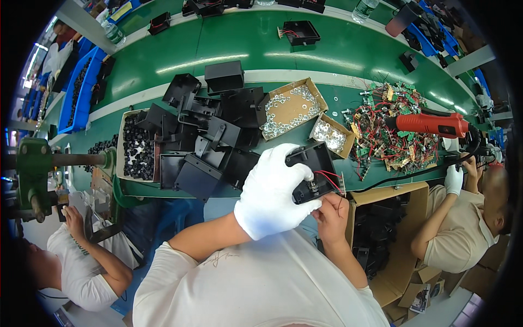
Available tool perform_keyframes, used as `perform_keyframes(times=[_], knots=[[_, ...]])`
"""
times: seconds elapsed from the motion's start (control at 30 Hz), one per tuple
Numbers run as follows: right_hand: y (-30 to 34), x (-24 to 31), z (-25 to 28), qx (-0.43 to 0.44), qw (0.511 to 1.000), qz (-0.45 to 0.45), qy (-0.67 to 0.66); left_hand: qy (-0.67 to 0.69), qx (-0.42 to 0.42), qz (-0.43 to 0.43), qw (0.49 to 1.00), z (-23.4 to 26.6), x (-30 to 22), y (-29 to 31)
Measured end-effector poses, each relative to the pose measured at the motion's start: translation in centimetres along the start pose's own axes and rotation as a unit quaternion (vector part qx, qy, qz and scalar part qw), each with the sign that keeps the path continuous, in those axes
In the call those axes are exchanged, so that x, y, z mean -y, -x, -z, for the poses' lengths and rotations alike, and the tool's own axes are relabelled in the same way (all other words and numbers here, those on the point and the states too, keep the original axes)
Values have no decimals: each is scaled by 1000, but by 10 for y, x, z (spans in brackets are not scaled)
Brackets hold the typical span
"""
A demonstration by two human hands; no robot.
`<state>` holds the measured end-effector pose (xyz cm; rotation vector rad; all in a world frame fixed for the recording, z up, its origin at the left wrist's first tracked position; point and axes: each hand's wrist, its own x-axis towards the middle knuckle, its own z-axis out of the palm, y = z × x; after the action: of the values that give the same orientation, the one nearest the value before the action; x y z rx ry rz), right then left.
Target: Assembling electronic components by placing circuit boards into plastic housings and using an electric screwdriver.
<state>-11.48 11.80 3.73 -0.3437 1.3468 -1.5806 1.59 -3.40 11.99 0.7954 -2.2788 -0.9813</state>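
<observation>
In a white glove, my left hand point(278, 191) is closed around an open black plastic housing point(315, 161), thumb along its near edge. Red wires point(327, 175) come out of the housing's inside, where a small metal part is seated. They run to a small circuit board point(342, 185) standing on edge at its right side. My bare right hand point(331, 218) is just below that board with its fingertips pinched together by the wires. What exactly lies between those fingertips is too small to make out.
Black housings point(218, 131) are heaped left of my hands, beside a box of small black parts point(139, 147). Ahead lie cardboard trays of nuts point(291, 106) and washers point(331, 133). Wired circuit boards point(392, 144) and a red-handled tool point(430, 125) are right. Co-workers sit both sides.
</observation>
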Motion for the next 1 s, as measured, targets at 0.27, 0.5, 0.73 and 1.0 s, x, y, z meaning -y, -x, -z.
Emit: perform_keyframes(times=[0.27, 0.5, 0.73, 1.0], knots=[[-2, 7, -10, 61, 967, 140, 204, -142, 66, -83, 984, 17, 1, -8], [1, 0, -23, 19, 992, 69, 99, -73, 70, 6, 995, 7, 4, -2], [-4, 3, -18, 57, 994, 46, 77, -47, -20, -15, 999, 2, 5, 1], [-1, 3, -23, 57, 997, 30, 34, -36, -22, -35, 998, 6, 7, 2]])
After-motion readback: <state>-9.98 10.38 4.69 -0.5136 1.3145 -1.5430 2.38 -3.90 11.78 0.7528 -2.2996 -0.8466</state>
